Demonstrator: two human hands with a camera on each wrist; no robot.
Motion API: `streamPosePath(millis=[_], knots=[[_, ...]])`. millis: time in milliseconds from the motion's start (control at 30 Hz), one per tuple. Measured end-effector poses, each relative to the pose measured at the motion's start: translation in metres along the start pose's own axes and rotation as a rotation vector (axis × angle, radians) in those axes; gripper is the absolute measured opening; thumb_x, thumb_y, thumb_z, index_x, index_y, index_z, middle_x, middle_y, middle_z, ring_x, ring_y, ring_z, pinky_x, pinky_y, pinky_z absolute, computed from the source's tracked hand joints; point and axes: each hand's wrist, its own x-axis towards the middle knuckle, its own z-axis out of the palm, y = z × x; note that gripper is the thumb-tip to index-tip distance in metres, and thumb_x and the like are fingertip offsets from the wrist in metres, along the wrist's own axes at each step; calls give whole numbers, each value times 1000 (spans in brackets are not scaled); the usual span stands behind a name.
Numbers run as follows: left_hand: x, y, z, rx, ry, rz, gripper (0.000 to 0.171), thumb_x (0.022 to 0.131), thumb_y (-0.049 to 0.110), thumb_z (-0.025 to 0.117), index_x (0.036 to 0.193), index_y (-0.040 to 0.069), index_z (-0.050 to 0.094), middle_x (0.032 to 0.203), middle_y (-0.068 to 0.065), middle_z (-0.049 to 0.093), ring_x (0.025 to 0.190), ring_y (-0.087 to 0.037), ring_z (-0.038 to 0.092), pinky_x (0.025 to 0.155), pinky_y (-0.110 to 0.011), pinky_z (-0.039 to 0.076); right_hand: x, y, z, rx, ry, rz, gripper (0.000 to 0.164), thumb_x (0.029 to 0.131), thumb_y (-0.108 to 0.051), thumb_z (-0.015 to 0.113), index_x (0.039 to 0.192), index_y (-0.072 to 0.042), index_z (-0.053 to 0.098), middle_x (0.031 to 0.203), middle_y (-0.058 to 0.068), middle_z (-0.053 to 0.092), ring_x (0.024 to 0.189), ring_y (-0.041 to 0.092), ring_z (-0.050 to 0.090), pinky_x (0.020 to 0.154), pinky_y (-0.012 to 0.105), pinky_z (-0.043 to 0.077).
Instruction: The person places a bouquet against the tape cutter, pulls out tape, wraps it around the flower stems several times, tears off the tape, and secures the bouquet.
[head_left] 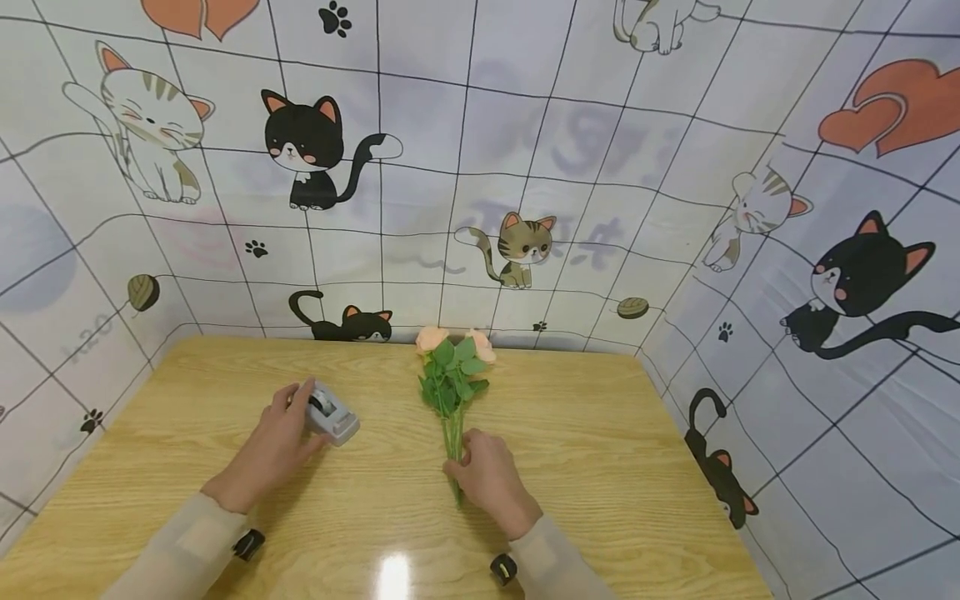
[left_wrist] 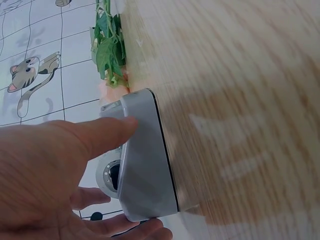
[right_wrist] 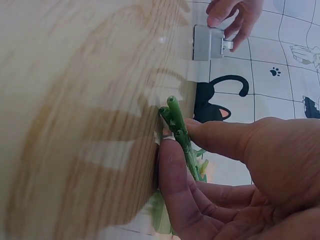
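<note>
My left hand point(head_left: 272, 443) holds a grey tape dispenser point(head_left: 341, 423) on the left part of the table. In the left wrist view the thumb lies along one side of the dispenser point(left_wrist: 146, 172), and the other fingers reach around its end. Right of it lies a small bunch of peach roses point(head_left: 432, 337) with green leaves point(head_left: 448, 379), blossoms toward the back wall. Thumb and fingers of my right hand point(head_left: 491, 477) pinch the stems near their lower end. The cut stem ends point(right_wrist: 172, 102) stick out past the fingertips in the right wrist view.
The wooden table point(head_left: 585, 467) meets a white gridded cloth point(head_left: 420, 200) printed with cats at the back and right side. Each sleeve carries a small black device, one at the left wrist point(head_left: 249, 544) and one at the right wrist point(head_left: 503, 569).
</note>
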Motion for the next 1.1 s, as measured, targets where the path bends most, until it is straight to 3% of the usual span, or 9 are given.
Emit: streamPosePath(millis=[167, 300, 567, 700, 867, 1100], knots=[[-1, -1, -1, 22, 45, 10, 93, 102, 11, 91, 172, -15, 36, 160, -54, 40, 127, -70, 61, 94, -73, 66, -1, 1, -2, 12, -9, -17, 65, 104, -17, 90, 153, 17, 63, 73, -1, 64, 57, 9, 51, 55, 23, 43], [-1, 0, -2, 19, 65, 0, 94, 100, 11, 93, 171, -15, 39, 153, -54, 43, 116, -63, 63, 85, -65, 67, -2, 2, -4, 30, -7, -26, 64, 103, -17, 90, 152, 15, 64, 74, -2, 65, 58, 9, 50, 56, 24, 43], [-1, 6, 2, 30, 61, -44, 89, 96, 15, 98, 163, -16, 50, 134, -47, 49, 108, -56, 61, 88, -66, 64, -4, 6, -5, 1, -11, -69, 60, 100, -14, 93, 147, 14, 68, 79, -2, 67, 65, 8, 57, 60, 23, 47], [-2, 9, 5, 24, 51, -66, 86, 96, 18, 99, 161, -15, 52, 132, -43, 50, 106, -51, 61, 89, -63, 64, -4, 7, -4, 35, -29, -61, 62, 101, -11, 92, 150, 14, 65, 79, -1, 70, 59, 9, 64, 55, 23, 49], [-3, 12, 7, 13, 61, -52, 83, 93, 18, 102, 156, -12, 56, 127, -41, 52, 100, -45, 63, 86, -60, 64, -3, 6, -3, 108, -51, -28, 63, 104, -12, 89, 155, 13, 62, 78, 1, 75, 52, 13, 72, 55, 25, 55], [-6, 20, 11, 28, 42, -33, 85, 91, 22, 104, 154, -12, 58, 126, -40, 57, 98, -40, 66, 87, -58, 67, -3, 6, -1, 99, -47, -8, 62, 105, -16, 89, 154, 11, 64, 76, 0, 76, 53, 13, 72, 61, 26, 56]])
